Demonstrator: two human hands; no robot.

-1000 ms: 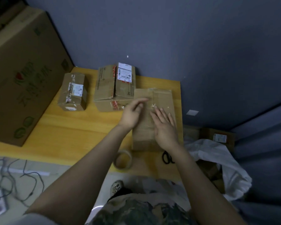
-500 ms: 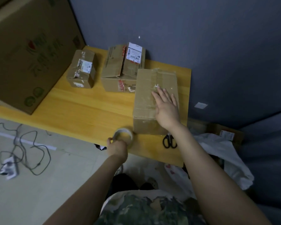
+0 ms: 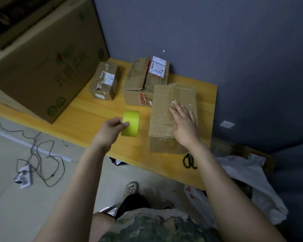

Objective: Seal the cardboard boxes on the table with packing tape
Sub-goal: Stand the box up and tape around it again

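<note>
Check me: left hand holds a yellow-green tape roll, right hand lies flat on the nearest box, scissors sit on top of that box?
Not quite. The head view shows the scissors on the table beside the box, not on top. The left hand does hold the tape roll; the right hand does lie flat on the box.

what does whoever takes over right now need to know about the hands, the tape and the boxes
Left hand grips the yellow-green roll of packing tape over the yellow wooden table.
Right hand lies flat, fingers straight, on top of the tall brown cardboard box.
Behind it stand the wide brown cardboard box with a white shipping label, flaps not lying flat, and the small brown cardboard box with a white label.
Black-handled scissors lie at the table's near edge.
Done: no yellow-green tape shows on any box.
Left: tape the seams, probably the tall box first.
</note>
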